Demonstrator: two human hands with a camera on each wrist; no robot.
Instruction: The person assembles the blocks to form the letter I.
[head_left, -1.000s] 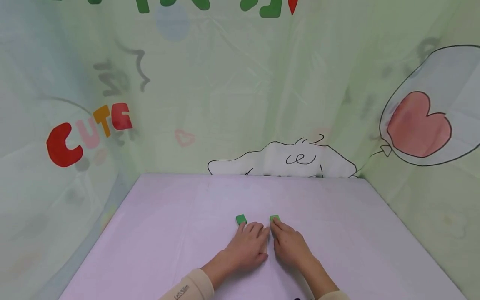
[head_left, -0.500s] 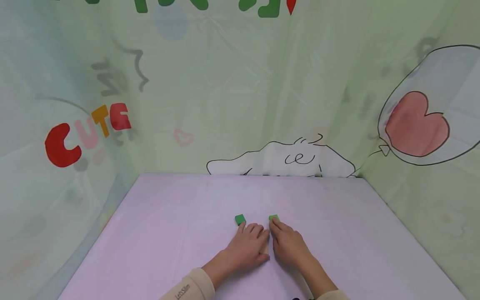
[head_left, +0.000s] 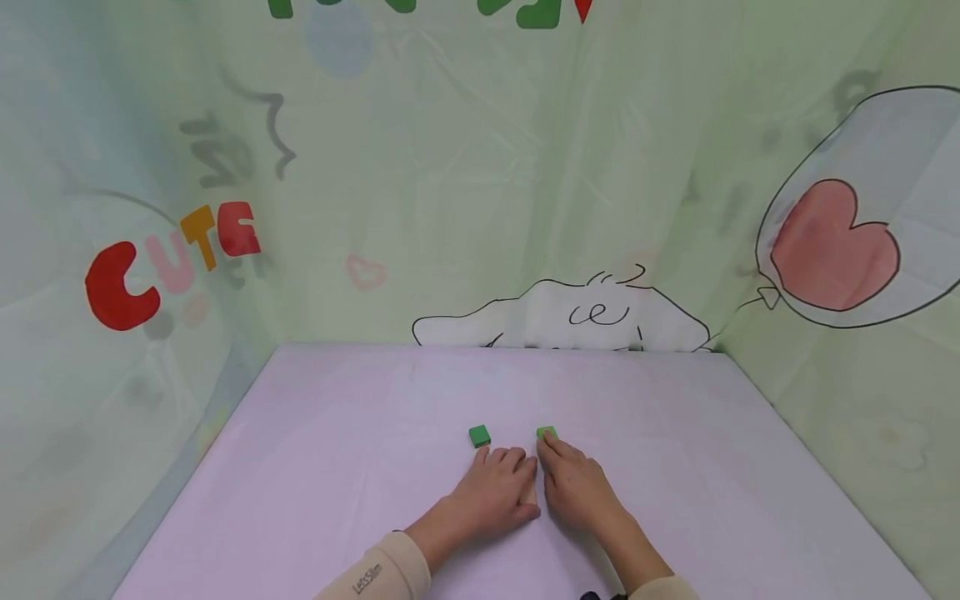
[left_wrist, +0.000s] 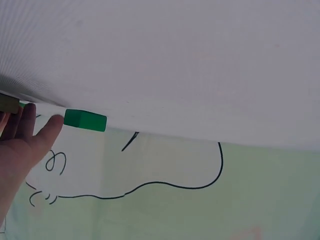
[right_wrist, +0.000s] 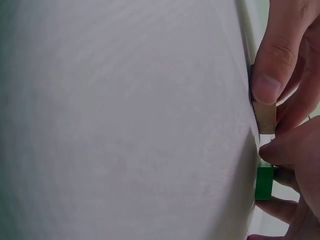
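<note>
Lilac tabletop [head_left: 352, 417]: green block [head_left: 479, 435] beside left fingers [head_left: 512, 460] gripping wooden block [right_wrist: 266, 119]; right fingers [head_left: 564, 454] pinching lime block [head_left: 546, 430].

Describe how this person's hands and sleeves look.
The left hand and right hand are bare, with no gloves or rings showing. The left sleeve is pale beige with small dark lettering that seems to read "LetsSlim". The right sleeve, mostly out of frame, is similar beige. A black item shows beside it, too cropped to identify.

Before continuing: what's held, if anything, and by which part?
The left hand holds the beige block by its sides; the right hand pinches the light green block, exact spot unclear.
</note>
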